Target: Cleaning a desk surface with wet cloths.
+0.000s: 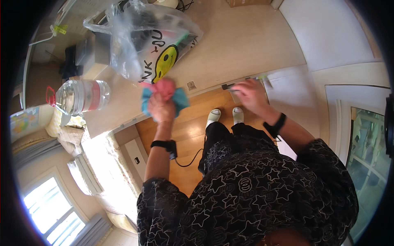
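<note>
My left hand [161,107] grips a bunched pink cloth [164,87] and a blue cloth [181,100] at the front part of a light wooden desk [240,46]. The cloths lie against the lower end of a clear plastic bag [129,46], which bears dark writing and a yellow smiley face. My right hand [251,93], slightly blurred, is over the desk's front edge with its fingers bent. A small dark object [227,86] shows at its fingertips; whether the hand holds it or only touches it is unclear.
Left of the cloths lies a large clear plastic bottle [83,97] with a red handle. Behind it are a grey box [94,52] and a shelf. A small sticker [191,85] is on the desk. Right stands a glass-paned door [369,138]. A black cable [190,163] hangs from my left wristband.
</note>
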A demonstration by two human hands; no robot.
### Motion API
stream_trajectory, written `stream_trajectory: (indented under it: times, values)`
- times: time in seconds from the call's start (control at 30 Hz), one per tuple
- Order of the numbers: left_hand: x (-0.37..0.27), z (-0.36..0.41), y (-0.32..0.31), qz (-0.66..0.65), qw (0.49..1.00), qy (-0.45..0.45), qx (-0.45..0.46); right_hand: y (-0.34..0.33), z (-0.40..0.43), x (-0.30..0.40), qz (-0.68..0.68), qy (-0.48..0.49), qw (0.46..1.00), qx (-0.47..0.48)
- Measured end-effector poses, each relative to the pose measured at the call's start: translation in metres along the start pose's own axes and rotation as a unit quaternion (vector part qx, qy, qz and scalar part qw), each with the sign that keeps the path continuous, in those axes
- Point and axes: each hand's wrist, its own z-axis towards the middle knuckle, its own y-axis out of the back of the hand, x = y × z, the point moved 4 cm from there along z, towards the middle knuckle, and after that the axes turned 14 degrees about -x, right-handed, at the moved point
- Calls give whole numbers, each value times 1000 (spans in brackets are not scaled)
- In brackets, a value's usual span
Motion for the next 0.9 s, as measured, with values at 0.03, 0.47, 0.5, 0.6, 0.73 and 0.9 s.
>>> stream_trajectory:
  times: [0.03,0.47,0.5,0.6,0.73,0.9]
  values:
    - [-42,2,1,-68,996,-62,-19,23,-8,-14,7,-18,999,-36]
    - [-327,5,-10,-393,881,-258,59,145,-52,-51,-56,-198,969,-139]
    - [-303,12,-11,-418,874,-237,68,148,-55,-54,-56,-209,965,-147]
    - [-193,27,-8,-316,933,-162,59,135,-63,-70,-26,-236,959,-154]
    - [-35,23,3,-166,981,-91,33,115,-58,-68,-10,-209,967,-148]
    - [106,53,7,19,990,60,126,102,-55,-60,-21,-199,967,-158]
